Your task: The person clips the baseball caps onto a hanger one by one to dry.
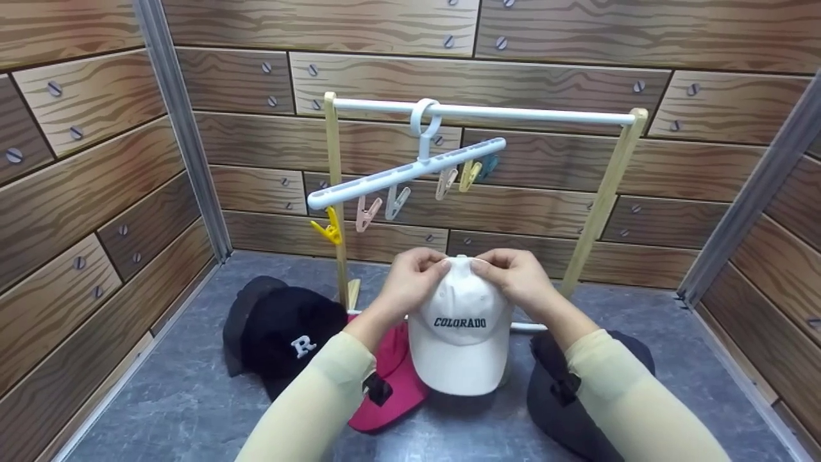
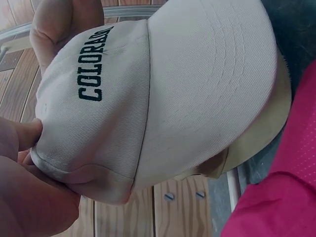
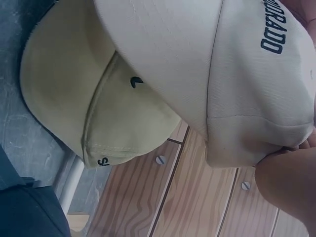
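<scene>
Both hands grip the crown of a white cap [image 1: 458, 366] with green "COLORADO" lettering, lifted in front of a drying rack with its brim pointing down toward me. My left hand [image 1: 418, 277] pinches one side near the top, thumb on the front. On the opposite side my right hand [image 1: 518, 276] does the same; in the right wrist view its fingers wrap the cap's back edge. Behind the white cap, in the right wrist view, sits a khaki cap [image 3: 69, 74] with dark marks, mostly hidden in the head view.
A pale blue hanger [image 1: 385, 181] with several coloured clips hangs from the rack's white bar [image 1: 532, 113]. On the grey floor [image 1: 167, 410] lie a black cap [image 1: 276, 333] with an "R", a magenta cap [image 1: 394, 391] and a dark cap [image 1: 555, 401]. Wood-patterned walls enclose the space.
</scene>
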{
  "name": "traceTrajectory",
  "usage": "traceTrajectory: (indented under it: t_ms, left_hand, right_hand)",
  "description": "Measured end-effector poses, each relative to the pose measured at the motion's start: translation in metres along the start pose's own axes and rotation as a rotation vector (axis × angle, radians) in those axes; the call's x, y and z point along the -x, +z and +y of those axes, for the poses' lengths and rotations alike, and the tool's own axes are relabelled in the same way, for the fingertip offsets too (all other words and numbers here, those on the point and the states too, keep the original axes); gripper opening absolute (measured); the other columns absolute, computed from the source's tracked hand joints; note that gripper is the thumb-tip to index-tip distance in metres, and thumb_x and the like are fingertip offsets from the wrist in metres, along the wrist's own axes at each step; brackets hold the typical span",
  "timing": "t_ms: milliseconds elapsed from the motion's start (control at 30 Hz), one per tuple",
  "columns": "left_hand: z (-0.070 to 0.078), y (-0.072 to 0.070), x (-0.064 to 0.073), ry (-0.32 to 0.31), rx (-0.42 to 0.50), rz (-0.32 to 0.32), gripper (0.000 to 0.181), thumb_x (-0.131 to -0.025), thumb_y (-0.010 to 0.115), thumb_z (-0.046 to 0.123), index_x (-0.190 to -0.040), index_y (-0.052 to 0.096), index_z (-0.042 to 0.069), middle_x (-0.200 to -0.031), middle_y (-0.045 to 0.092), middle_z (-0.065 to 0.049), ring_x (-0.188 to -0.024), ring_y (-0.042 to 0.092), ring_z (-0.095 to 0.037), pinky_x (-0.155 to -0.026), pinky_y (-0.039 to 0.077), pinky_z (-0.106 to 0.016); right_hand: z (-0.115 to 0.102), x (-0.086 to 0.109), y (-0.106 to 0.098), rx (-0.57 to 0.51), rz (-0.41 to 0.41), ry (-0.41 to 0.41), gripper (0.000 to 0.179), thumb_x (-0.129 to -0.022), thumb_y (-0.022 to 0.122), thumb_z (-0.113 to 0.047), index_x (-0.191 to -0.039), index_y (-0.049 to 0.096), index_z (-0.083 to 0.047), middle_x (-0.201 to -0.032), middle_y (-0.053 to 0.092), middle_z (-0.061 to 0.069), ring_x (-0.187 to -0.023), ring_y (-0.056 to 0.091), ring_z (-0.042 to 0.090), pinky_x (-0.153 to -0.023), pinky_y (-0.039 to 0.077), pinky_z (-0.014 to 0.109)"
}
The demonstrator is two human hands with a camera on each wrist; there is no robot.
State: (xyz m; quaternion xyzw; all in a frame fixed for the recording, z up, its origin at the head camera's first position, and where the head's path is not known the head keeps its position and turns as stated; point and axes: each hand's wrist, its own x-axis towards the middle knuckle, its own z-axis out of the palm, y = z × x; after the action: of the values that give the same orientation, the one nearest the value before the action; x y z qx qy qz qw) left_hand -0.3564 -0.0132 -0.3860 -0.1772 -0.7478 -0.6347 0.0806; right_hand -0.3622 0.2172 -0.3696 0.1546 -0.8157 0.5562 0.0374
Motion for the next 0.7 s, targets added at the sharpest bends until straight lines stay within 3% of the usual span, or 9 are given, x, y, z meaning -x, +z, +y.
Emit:
traceTrajectory:
  t_ms: [267, 700]
  left_hand:
    - [0.005, -0.002, -0.015, 0.018, -0.059, 0.036, 0.019, -0.105, 0.074, 0.011, -0.116, 0.079, -0.004, -0.095, 0.082, -0.01, -0.083, 0.071, -0.013, -0.08, 0.062, -0.03]
    - [0.017, -0.006, -0.031, 0.061, -0.084, 0.039, 0.017, -0.105, 0.074, 0.01, -0.115, 0.079, -0.002, -0.096, 0.082, -0.011, -0.083, 0.071, -0.014, -0.079, 0.06, -0.029]
  right_hand:
    - [-0.008, -0.011, -0.002, 0.03, 0.023, -0.021, 0.032, -0.106, 0.079, -0.027, -0.116, 0.081, 0.004, -0.1, 0.08, 0.007, -0.084, 0.07, 0.015, -0.07, 0.059, 0.027]
    - [-0.022, -0.023, -0.008, 0.061, 0.038, -0.032, 0.033, -0.107, 0.078, -0.026, -0.117, 0.081, 0.004, -0.099, 0.08, 0.004, -0.085, 0.07, 0.012, -0.072, 0.059, 0.025]
